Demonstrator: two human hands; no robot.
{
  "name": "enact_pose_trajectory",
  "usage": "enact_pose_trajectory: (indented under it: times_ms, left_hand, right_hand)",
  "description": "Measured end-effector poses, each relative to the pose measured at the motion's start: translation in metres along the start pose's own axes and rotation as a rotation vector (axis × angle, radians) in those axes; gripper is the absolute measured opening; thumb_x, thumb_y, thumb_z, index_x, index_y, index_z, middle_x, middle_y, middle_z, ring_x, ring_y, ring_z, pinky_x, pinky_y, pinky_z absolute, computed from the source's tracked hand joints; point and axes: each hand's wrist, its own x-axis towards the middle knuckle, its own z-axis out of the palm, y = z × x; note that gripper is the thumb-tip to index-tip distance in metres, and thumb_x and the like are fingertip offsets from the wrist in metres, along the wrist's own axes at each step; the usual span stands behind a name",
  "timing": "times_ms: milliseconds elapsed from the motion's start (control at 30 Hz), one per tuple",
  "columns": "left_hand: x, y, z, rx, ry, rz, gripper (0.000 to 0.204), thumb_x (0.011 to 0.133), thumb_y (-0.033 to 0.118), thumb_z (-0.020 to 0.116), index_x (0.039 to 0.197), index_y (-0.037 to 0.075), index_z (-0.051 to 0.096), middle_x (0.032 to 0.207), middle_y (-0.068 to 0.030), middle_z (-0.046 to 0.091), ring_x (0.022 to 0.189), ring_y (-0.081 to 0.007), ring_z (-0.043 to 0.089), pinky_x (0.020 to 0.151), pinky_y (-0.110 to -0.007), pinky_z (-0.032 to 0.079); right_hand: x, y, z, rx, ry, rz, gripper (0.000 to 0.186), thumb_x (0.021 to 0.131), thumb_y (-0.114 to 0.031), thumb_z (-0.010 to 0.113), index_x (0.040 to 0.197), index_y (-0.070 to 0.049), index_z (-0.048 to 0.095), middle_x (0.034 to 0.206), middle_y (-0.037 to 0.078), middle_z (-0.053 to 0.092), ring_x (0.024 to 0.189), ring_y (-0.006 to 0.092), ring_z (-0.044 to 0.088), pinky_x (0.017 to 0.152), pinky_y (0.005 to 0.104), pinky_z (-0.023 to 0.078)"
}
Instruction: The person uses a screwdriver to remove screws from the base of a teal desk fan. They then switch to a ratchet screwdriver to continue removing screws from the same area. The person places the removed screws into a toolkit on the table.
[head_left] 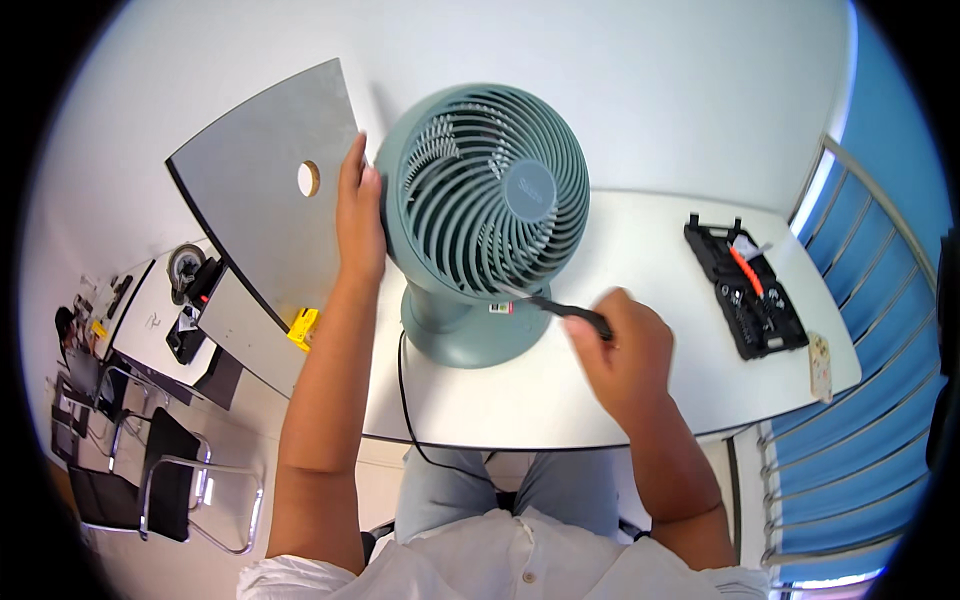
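While bracing the grey-green fan (485,225) with the left hand (360,225), palm laid flat along the housing and fingers extended, gripping a black-handled tool (575,312) in the right hand (628,350) and holding its metal tip at the lower rim of the grille (495,185). Judging from this, busy with the step of working at the edge of the front cover. Hard to tell, through the blur around the right hand, whether seated in a seam or merely touching the rim. Calls next for a firm brace on the left and gradual pressure on the right, so as not to skid across the slats.

Find the fan standing on its base on the white desk (540,400), a black cable (402,380) dropping over the near edge. To the right, see an unfolded black tool case (772,345) with an orange-red tool (746,270) inside, and a pale patterned object (820,367) near the corner. At left, note a grey panel (260,150) with a round hole, a small yellow box (303,328) by its edge, and black chairs (168,455) beyond; far right, a metal railing (880,188) against blue.
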Motion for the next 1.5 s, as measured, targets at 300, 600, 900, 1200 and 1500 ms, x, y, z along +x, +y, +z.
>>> enact_pose_trajectory:
  times_ms: [300,600,900,1200,1500]
  left_hand:
    - [-0.069,-0.076,0.003,-0.088,0.249,-0.228,0.061,0.098,0.047,0.030,0.139,0.002,0.038,0.138,-0.0148,0.043,0.127,-0.0235,0.039,0.109,-0.033,0.026]
    - [-0.098,-0.149,0.008,-0.280,0.127,-0.536,0.068,0.100,0.054,0.021,0.137,0.001,0.041,0.135,-0.0146,0.047,0.124,-0.0230,0.043,0.107,-0.035,0.030]
    - [-0.102,-0.131,-0.006,-0.332,-0.072,-0.447,0.068,0.099,0.055,0.023,0.140,0.003,0.037,0.138,-0.0130,0.043,0.129,-0.0226,0.037,0.109,-0.034,0.023]
    - [-0.098,-0.110,0.004,-0.332,-0.010,-0.312,0.066,0.097,0.051,0.038,0.141,0.002,0.033,0.138,-0.0145,0.043,0.128,-0.0240,0.040,0.107,-0.034,0.027]
    - [-0.106,-0.135,0.011,-0.273,0.004,-0.318,0.060,0.097,0.038,0.044,0.143,0.002,0.030,0.143,-0.0195,0.037,0.134,-0.0300,0.033,0.111,-0.035,0.024]
  right_hand:
    - [0.014,0.128,-0.002,1.024,0.408,0.633,0.012,0.095,-0.021,0.054,0.101,-0.010,0.053,0.076,-0.002,0.053,0.065,0.0094,0.052,0.065,0.0259,0.044]
    - [-0.012,0.196,0.080,1.264,0.202,1.065,0.008,0.091,-0.017,0.055,0.097,-0.013,0.051,0.082,0.003,0.061,0.072,0.0161,0.058,0.066,0.0320,0.047]
    - [-0.025,0.169,0.090,1.063,0.019,1.127,0.024,0.087,-0.009,0.048,0.111,-0.009,0.048,0.089,0.008,0.059,0.078,0.0177,0.056,0.068,0.0322,0.048]
    - [-0.027,0.175,0.095,1.038,-0.115,1.086,0.030,0.090,-0.013,0.047,0.119,-0.007,0.052,0.091,0.007,0.060,0.079,0.0165,0.057,0.068,0.0327,0.050]
    - [-0.042,0.205,0.097,1.019,-0.057,1.067,0.030,0.090,-0.029,0.059,0.116,-0.016,0.056,0.085,-0.001,0.059,0.070,0.0093,0.054,0.062,0.0252,0.046]
